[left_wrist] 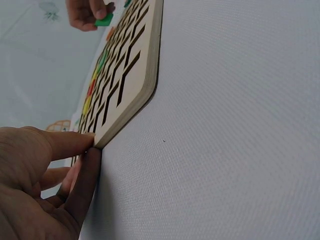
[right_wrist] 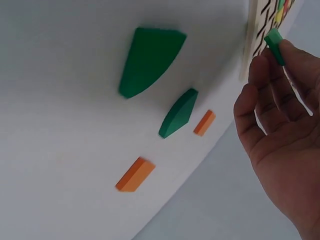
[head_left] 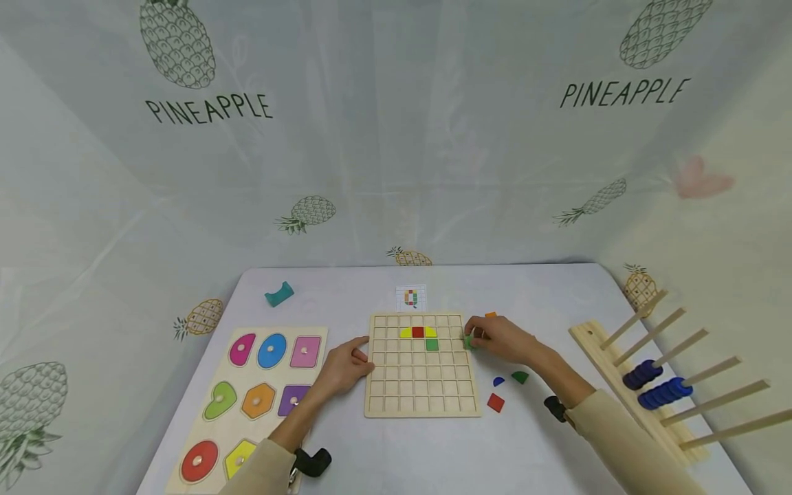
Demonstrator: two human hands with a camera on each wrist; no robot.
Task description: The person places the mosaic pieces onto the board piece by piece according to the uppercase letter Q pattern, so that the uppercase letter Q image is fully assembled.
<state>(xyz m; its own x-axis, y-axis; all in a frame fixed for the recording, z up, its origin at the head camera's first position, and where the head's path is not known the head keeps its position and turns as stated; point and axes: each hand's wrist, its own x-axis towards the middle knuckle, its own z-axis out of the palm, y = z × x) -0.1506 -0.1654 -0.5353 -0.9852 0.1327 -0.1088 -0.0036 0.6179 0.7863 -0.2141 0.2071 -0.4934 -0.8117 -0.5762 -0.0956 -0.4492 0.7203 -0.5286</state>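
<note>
A square wooden grid board (head_left: 421, 405) lies on the table. My left hand (head_left: 342, 368) is at its left edge, finger and thumb extended and touching the rim, as the left wrist view also shows. My right hand (head_left: 504, 339) pinches a small green tile (right_wrist: 274, 42) between thumb and fingers, just off the board's right edge. In the board's upper rows sit a red square tile (head_left: 418, 332) between two yellow tiles (head_left: 405, 333), and a green square tile (head_left: 432, 344). Behind the board lies a small pattern card (head_left: 411, 298).
Right of the board lie a blue half-round piece (head_left: 498, 381), a green curved piece (head_left: 520, 377), a red square (head_left: 496, 403) and orange pieces (right_wrist: 135, 175). A knobbed shape puzzle (head_left: 281, 354) lies left. A pegged bead rack (head_left: 603, 357) stands right; a teal block (head_left: 280, 294) lies back left.
</note>
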